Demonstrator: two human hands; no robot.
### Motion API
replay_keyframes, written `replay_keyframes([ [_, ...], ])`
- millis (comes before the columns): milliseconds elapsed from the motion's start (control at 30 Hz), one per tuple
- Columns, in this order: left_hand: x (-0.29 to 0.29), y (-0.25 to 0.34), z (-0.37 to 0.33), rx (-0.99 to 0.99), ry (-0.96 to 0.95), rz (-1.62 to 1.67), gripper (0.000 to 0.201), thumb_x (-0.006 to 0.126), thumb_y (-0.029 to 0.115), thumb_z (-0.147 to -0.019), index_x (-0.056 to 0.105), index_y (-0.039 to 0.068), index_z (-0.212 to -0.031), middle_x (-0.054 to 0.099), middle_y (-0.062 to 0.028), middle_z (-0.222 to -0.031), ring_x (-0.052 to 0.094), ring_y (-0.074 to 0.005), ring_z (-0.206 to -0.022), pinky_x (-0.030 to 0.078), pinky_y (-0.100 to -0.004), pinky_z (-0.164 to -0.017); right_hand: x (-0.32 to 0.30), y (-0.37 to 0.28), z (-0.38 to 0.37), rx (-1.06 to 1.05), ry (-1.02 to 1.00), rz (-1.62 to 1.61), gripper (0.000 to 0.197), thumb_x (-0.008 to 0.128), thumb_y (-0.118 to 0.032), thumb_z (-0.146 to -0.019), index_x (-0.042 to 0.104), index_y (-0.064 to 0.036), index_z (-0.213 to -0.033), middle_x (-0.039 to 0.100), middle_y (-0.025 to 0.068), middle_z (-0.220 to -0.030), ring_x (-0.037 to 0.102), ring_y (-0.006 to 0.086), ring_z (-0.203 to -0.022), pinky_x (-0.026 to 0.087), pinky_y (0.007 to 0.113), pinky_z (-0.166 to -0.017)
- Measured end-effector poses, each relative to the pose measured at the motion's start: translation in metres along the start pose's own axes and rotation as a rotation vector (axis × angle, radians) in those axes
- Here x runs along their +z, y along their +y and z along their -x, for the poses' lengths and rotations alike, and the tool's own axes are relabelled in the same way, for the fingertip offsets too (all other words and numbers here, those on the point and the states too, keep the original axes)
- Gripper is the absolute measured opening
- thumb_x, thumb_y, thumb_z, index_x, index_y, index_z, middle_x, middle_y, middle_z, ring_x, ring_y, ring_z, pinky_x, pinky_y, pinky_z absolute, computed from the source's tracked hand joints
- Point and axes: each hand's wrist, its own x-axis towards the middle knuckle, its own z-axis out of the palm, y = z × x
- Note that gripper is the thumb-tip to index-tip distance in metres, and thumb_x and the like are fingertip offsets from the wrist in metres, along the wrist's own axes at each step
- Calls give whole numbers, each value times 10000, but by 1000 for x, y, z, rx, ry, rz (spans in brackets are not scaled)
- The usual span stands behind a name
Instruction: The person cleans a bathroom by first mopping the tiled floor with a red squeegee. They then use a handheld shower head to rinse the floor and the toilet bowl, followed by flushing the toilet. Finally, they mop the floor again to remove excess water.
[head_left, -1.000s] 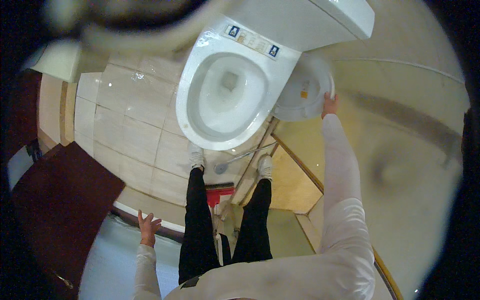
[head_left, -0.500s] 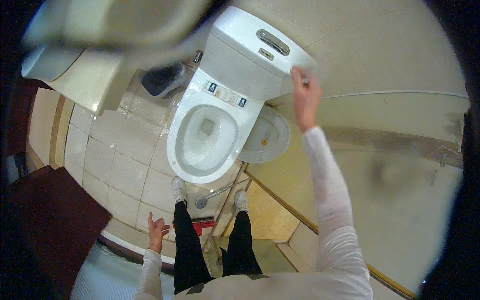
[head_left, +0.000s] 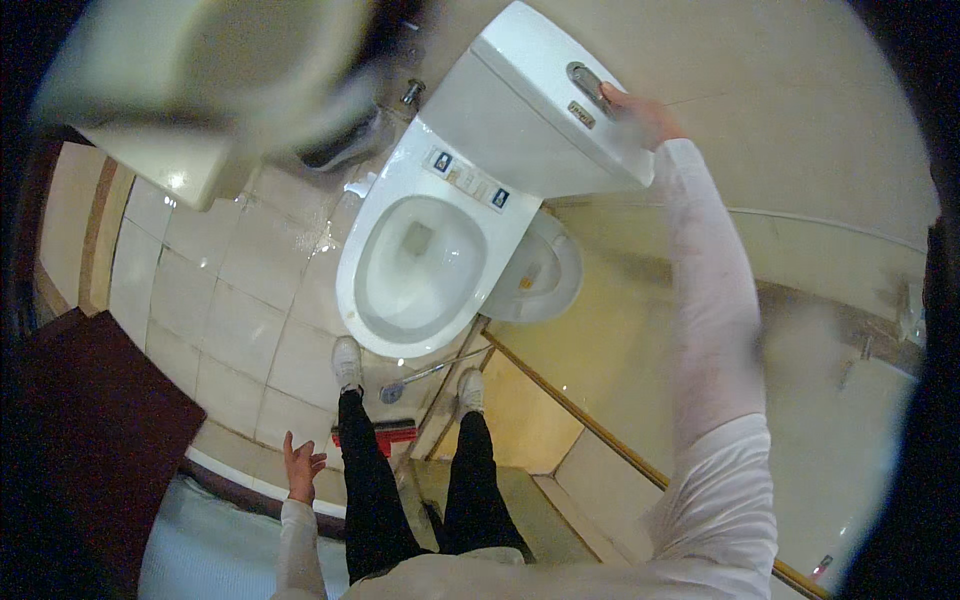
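The white toilet [head_left: 520,120] stands with its bowl uncovered, and a little water lies in the bottom. My right hand [head_left: 650,120] reaches across the tank lid, and an extended finger touches the oval chrome flush button [head_left: 590,80]. The other fingers of that hand are partly blurred; nothing held shows in them. Low on the left, my left hand [head_left: 302,467] hangs beside my leg, fingers apart and holding nothing. Near my feet lie a red-and-black brush head [head_left: 385,432] and a hand shower [head_left: 392,393] with a metal hose.
A pale sink counter [head_left: 150,165] juts in at upper left, with a dark bin [head_left: 345,145] beside it. A white oval basin or lid [head_left: 550,270] sits right of the bowl. Glass panels with a brass-coloured rail [head_left: 590,420] run along the right. The tiled floor [head_left: 250,270] looks wet.
My right hand has moved up and right, from the tank's front edge onto the flush button. My left hand stays low with fingers spread. The view has shifted slightly.
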Motion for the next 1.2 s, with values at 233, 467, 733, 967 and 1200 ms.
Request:
replay_keyframes([
  [233, 6, -5, -24, -63, -91, 136, 751, 605, 211, -867, 151, 177, -1464, 532, -118, -1096, 614, -193, -747, 506, -307, -633, -24, -19, 6, 91, -183, 204, 449, 726, -588, -697, 642, -147, -704, 454, -80, -633, 335, 66, -520, 277, 237, -479],
  [467, 35, 25, -11, -65, -107, 49, 660, 589, 211, -889, 229, 117, -1434, 559, -102, -1046, 615, -156, -743, 501, -277, -629, -28, -20, 10, -861, -116, 781, 338, 697, -297, -752, 546, -156, -1019, 512, -3, -618, 449, 142, -510, 358, 308, -481],
  [733, 39, 35, -10, -12, -157, -12, 532, 586, 205, -890, 364, 72, -1355, 572, -75, -989, 617, -139, -736, 504, -265, -614, -6, -55, 53, -207, 185, 378, 461, 697, -524, -766, 489, -140, -619, 423, -49, -504, 333, 55, -377, 202, 246, -352],
  [967, 43, 44, -14, -69, -63, -63, 460, 591, 161, -865, 437, 67, -1288, 585, -61, -912, 610, -130, -680, 495, -249, -570, -4, -55, 37, -72, 201, 494, 486, 700, -521, -766, 475, -122, -604, 399, -46, -491, 316, 63, -376, 194, 252, -359],
  [1200, 48, 46, -11, -122, -19, -29, 445, 593, 173, -857, 451, 65, -1264, 586, -45, -889, 599, -123, -664, 488, -254, -564, -6, -46, 25, -59, 214, 478, 514, 713, -548, -736, 476, -112, -599, 398, -33, -490, 331, 74, -382, 207, 261, -372],
])
